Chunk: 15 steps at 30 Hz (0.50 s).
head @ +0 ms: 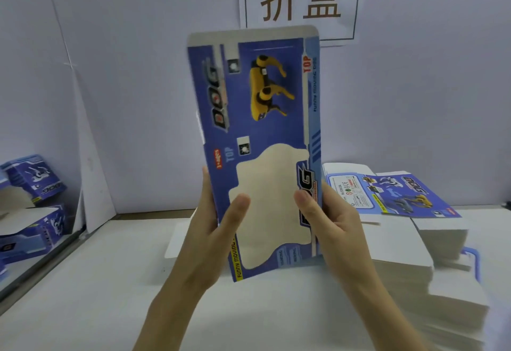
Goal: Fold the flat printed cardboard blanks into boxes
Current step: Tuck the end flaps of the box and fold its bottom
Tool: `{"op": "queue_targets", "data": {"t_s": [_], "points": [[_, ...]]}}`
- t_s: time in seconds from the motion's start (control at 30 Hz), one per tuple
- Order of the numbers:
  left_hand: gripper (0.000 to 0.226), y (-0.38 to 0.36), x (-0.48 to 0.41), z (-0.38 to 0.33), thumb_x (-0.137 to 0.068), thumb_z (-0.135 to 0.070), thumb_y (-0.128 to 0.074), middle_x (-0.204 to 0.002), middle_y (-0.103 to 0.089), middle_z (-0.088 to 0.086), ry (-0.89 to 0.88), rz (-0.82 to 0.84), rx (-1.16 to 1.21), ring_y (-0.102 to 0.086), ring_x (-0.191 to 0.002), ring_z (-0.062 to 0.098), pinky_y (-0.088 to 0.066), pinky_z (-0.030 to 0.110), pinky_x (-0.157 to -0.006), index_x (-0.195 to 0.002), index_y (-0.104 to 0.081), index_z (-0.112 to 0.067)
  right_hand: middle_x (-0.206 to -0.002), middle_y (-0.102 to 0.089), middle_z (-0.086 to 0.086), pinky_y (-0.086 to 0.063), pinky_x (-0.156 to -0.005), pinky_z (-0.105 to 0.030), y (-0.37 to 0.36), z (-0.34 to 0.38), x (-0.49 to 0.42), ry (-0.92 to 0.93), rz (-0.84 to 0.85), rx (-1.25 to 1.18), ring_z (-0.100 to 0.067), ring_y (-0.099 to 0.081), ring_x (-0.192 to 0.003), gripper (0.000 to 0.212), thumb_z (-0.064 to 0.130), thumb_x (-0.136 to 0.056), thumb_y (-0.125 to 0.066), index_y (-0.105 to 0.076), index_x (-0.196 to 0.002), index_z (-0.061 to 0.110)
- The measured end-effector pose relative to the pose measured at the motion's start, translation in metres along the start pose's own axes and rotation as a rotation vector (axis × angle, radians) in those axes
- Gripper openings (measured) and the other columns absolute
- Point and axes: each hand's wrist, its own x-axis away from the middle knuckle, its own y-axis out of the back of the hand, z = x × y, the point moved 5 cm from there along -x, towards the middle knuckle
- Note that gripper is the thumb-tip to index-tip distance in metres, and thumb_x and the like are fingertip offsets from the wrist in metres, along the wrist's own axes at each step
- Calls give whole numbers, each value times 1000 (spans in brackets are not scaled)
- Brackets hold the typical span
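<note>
upright, the flat blue blank (pixel 260 118) shows a yellow dog and cut-out window.

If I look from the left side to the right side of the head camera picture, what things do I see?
Folded blue printed boxes → left hand → tall flat blue cardboard blank with a yellow dog picture held upright → right hand → stack of flat cardboard blanks on the white table.

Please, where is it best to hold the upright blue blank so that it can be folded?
Grip the blank at its lower long edges, one hand from each side, as the left hand and right hand do now; it stands tall and thin, so low side grips likely steady it.
</note>
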Motion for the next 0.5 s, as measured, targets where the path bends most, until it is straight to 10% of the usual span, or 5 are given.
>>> {"op": "queue_targets", "data": {"t_s": [0.1,0.33,0.5], "points": [[54,3,0,7,-69,-65,-57,-96,-71,-22,-1,-18,-35,-70,-88,2,-52,13,-59,-113,-54,-34,-116,-70,10,-55,-79,-22,5,-1,-3,-20,51,-45,-10,-66,-107,46,36,-91,-52,-56,-135,23],[60,14,-5,2,-93,11,-49,-145,-46,1,-122,18,-290,-42,-134,13,-41,23,-105,-147,-37,-11,-87,-71,8,-52,-92,-42,22,-11,-8,-195,-107,-409,-14,-67,-90,32,49,-77,-49,-72,-80,28],[75,24,-7,-7,-70,-64,-59,-130,-63,-4,1,41,17,-59,-120,17,-51,35,-98,-132,-56,-21,-87,-70,5,-47,-96,-40,37,-6,-9,-194,-40,-279,-15,-67,-92,16,37,-83,-56,-65,-76,26]]}}
